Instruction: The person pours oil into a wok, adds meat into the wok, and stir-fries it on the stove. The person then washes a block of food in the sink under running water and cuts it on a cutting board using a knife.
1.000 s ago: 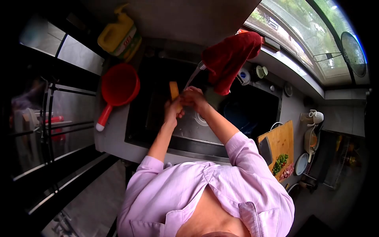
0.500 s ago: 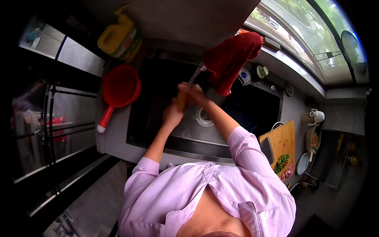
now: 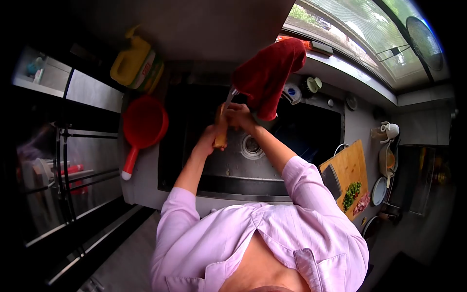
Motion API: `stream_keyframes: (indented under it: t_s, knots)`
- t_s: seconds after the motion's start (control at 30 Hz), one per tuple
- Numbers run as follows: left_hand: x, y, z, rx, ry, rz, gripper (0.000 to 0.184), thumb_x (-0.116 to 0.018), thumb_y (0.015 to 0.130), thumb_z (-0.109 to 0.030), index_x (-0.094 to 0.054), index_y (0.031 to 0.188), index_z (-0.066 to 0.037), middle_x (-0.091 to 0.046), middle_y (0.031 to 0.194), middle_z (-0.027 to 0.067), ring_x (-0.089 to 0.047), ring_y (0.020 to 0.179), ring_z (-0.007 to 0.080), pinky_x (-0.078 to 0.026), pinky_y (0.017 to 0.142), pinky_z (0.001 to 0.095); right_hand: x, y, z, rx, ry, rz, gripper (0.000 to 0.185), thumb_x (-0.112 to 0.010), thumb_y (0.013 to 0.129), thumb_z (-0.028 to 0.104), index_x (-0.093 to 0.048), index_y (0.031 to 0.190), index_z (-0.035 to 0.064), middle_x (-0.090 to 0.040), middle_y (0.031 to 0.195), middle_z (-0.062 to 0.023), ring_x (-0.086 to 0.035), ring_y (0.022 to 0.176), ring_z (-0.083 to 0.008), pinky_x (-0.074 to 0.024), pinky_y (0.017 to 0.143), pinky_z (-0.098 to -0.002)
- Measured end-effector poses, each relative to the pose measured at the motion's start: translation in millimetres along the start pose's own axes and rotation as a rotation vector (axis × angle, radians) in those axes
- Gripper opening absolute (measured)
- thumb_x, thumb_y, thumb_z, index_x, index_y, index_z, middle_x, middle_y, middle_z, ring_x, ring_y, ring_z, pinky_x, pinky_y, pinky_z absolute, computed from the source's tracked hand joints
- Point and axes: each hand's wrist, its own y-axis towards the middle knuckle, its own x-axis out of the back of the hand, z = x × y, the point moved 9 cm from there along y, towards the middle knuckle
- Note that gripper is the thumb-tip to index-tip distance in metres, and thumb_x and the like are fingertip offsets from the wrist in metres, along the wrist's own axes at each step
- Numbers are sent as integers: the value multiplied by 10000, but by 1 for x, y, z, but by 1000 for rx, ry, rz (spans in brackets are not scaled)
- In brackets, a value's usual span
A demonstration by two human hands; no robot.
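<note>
A long orange-yellow item [image 3: 221,127], perhaps a carrot, is held under the tap's running water above the sink [image 3: 228,182]. My left hand [image 3: 207,138] grips its lower part. Against its upper part is my right hand [image 3: 238,116], with fingers curled and partly hidden. The stream falls from the tap [image 3: 234,91], which is mostly covered by a red cloth [image 3: 272,73]. A round drain [image 3: 252,146] shows in the sink floor to the right of the item.
A red ladle [image 3: 145,122] and a yellow jug [image 3: 132,63] stand at the left. On the right, a wooden board [image 3: 348,163] holds chopped greens [image 3: 351,195] and pink pieces [image 3: 361,203], beside a dark blade [image 3: 331,181]. Small containers [image 3: 292,92] stand behind the sink.
The item has turned and is lower, with both hands shifted along it. The camera view has also moved, so the cloth and jug appear further left and the ladle slightly lower.
</note>
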Motion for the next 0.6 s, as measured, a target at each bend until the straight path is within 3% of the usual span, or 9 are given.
stream_keyframes:
  t_s: [0.13,0.17,0.23,0.33,0.4,0.43,0.5,0.6]
  knots:
    - [-11,10,0,124,-105,21,438,-399,854,-512,-460,926,-84,-472,580,65,-458,383,174,-333,303,267,19,8,-5,-21,-201,-83,311,-567,772,254,-582,1038,94,-575,656,-19,-503,477,-99,-388,376,-228]
    - [-6,16,5,119,-162,4,456,-385,847,-536,-462,921,-93,-475,574,68,-452,379,173,-322,298,262,14,27,-41,-208,-58,155,331,-588,764,251,-570,1055,95,-569,642,-27,-507,483,-102,-404,395,-242]
    - [-4,19,12,114,-217,-4,474,-371,840,-561,-463,917,-102,-478,568,71,-445,376,171,-311,294,257,9,16,-52,-388,86,386,354,-609,756,249,-558,1071,97,-564,628,-36,-511,490,-105,-420,414,-256]
    - [-4,9,19,63,-225,40,521,-459,776,-605,-471,901,-99,-493,553,82,-460,355,195,-294,279,269,33,-22,-13,16,-243,178,378,-566,787,197,-507,1137,68,-573,685,-63,-537,557,-108,-449,509,-258]
    - [11,-4,46,229,-200,-140,438,-513,793,-522,-465,904,-101,-506,574,90,-459,357,194,-297,284,267,49,-50,17,272,-459,11,396,-537,807,162,-472,1181,50,-580,723,-81,-554,602,-110,-467,571,-260]
    - [15,-6,58,231,-228,-132,397,-549,788,-463,-469,898,-90,-509,586,89,-467,365,193,-301,284,268,59,-49,20,269,-457,-23,396,-537,807,162,-472,1181,50,-580,723,-81,-554,602,-110,-467,571,-260]
    - [23,-11,81,250,-192,-115,333,-608,767,-337,-471,907,-68,-510,606,84,-481,376,192,-319,287,274,56,-35,17,181,-464,190,437,-516,792,75,-438,1221,52,-590,793,-99,-570,666,-138,-473,612,-260]
    - [22,-24,81,152,111,-142,307,-645,699,-135,-470,929,-30,-520,651,78,-527,441,206,-407,362,276,38,-19,37,90,-1075,393,402,-545,763,182,-498,1160,135,-613,866,-97,-605,683,-210,-494,563,-305]
